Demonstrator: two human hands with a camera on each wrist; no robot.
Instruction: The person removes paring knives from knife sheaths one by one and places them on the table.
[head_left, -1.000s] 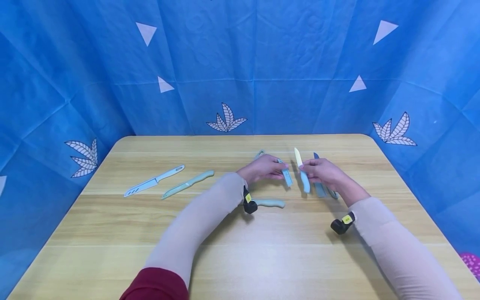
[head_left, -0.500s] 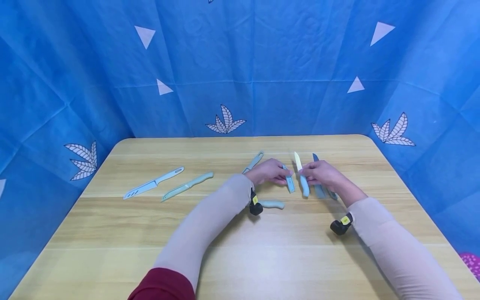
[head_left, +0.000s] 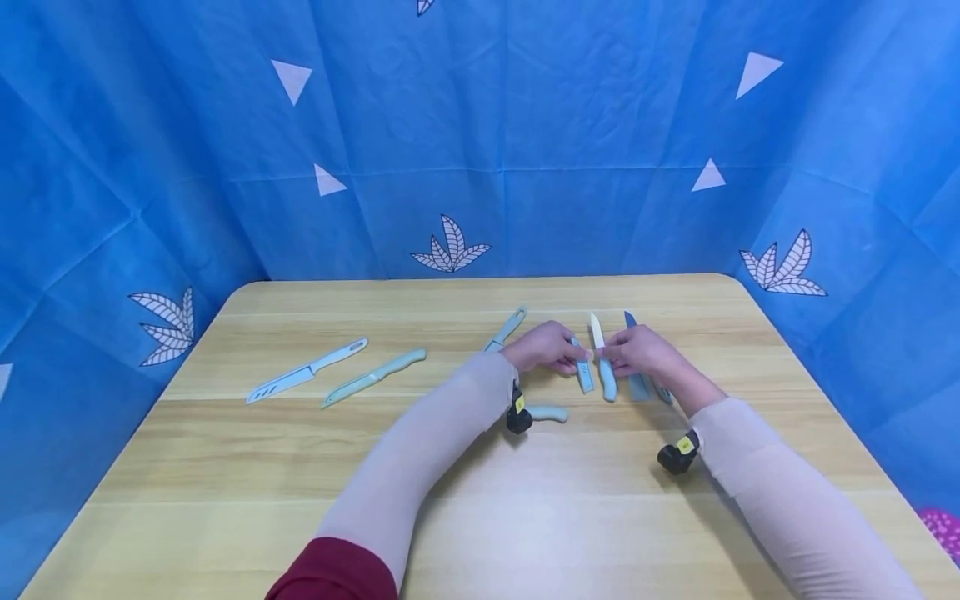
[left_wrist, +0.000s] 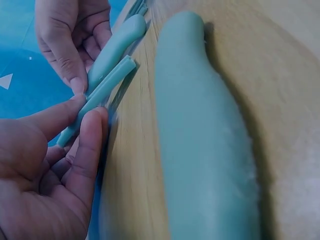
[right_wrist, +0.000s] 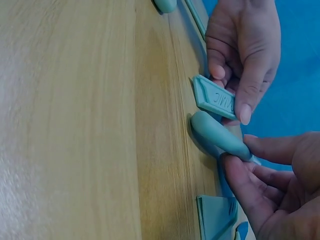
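Observation:
My left hand (head_left: 547,346) pinches a light blue blade cover (head_left: 585,377) between thumb and fingers; raised lettering shows on it in the right wrist view. Just right of it, my right hand (head_left: 641,354) pinches a small knife (head_left: 607,383) where handle and blade meet. Its pale blade points away toward the back and its handle (right_wrist: 217,134) toward the front. Cover and knife are side by side, close together, with the blade outside the cover. In the left wrist view, both hands' fingertips nearly meet.
Under my left wrist lies a curved knife handle (head_left: 549,413). Behind the left hand is another blue handle (head_left: 512,322). Two sheathed knives, one blue (head_left: 300,372) and one green (head_left: 378,375), lie left. Beneath the right hand are a dark blue blade (head_left: 631,319) and a flat blue piece (right_wrist: 216,215).
My left hand has moved right and slightly toward the front with the blade cover, coming closer to the knife. The right hand holds nearly the same place.

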